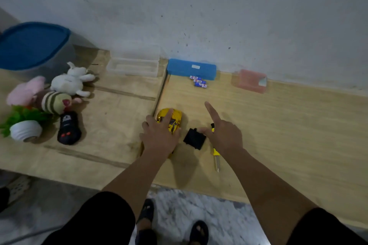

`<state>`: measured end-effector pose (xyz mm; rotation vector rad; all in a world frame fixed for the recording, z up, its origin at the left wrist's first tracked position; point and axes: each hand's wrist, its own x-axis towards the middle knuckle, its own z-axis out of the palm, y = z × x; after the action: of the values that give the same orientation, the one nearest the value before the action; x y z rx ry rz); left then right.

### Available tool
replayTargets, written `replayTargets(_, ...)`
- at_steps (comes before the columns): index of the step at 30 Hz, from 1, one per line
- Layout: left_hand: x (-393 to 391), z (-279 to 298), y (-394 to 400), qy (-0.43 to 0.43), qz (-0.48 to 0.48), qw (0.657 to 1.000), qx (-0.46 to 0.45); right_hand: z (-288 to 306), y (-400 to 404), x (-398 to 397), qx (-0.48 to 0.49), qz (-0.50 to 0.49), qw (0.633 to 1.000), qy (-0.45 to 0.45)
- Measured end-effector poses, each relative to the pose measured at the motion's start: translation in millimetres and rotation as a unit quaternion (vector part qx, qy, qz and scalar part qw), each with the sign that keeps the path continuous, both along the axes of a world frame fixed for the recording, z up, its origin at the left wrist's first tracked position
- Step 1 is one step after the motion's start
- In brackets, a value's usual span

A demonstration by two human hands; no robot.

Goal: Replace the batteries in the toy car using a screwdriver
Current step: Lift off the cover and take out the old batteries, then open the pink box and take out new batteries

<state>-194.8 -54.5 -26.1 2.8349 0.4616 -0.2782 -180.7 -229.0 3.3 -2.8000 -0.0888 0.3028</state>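
Note:
A yellow toy car (175, 119) lies on the wooden table (278, 125), and my left hand (159, 135) lies over it with fingers wrapped round its body. To its right a black battery cover (194, 138) rests loose on the table. The yellow-handled screwdriver (216, 157) lies under my right hand (223, 135), its metal tip toward me. My right hand hovers above it with index finger and thumb stretched out, holding nothing that I can see. Several batteries (199, 82) lie farther back, in front of a blue box (191, 68).
A clear plastic box (133, 66) and a pink box (251, 80) stand by the wall. On the left table sit plush toys (67, 81), a small potted plant (23, 125), a black remote control (68, 128) and a blue-lidded bin (31, 45). The table's front edge is near my legs.

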Motion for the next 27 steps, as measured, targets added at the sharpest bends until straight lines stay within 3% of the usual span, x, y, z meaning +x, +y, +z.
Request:
replayTargets(5, 6, 4, -4, 0.029, 0.015, 0.999, 0.017, -10, -5, 5, -0.030, 0.031, 0.999, -0.023)
replayTargets(8, 10, 12, -6, -0.007, 0.003, 0.999, 0.032, -8, -9, 12, -0.048, 0.035, 0.998, -0.035)
replayTargets(18, 98, 54, -56, -0.156, -0.230, 0.960, 0.027, 32, -78, 67, -0.130, -0.019, 0.986, -0.103)
replayTargets(27, 175, 13, -153, -0.152, -0.283, 0.947, 0.003, -9, -161, 139, -0.174, -0.008, 0.980, -0.101)
